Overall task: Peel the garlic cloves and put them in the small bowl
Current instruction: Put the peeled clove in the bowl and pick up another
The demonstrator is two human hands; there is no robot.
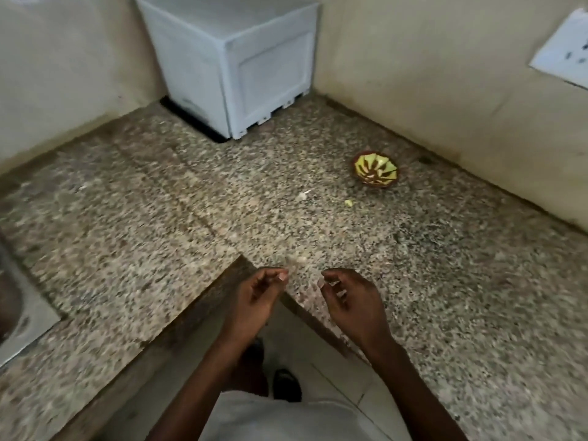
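My left hand hangs over the inner corner of the counter, fingers curled, thumb and forefinger tips together; whether they pinch a scrap of skin I cannot tell, the frame is too blurred. My right hand is just beside it, apart from it, fingers curled round something small and pale, perhaps a garlic clove, mostly hidden by the fingertips. Beyond the hands, a pale scrap and a small greenish bit lie on the stone, well apart from me. Further right sits the bowl, near the wall; its contents are hard to make out. A white box stands in the far corner. A sink is cut off at the left edge.
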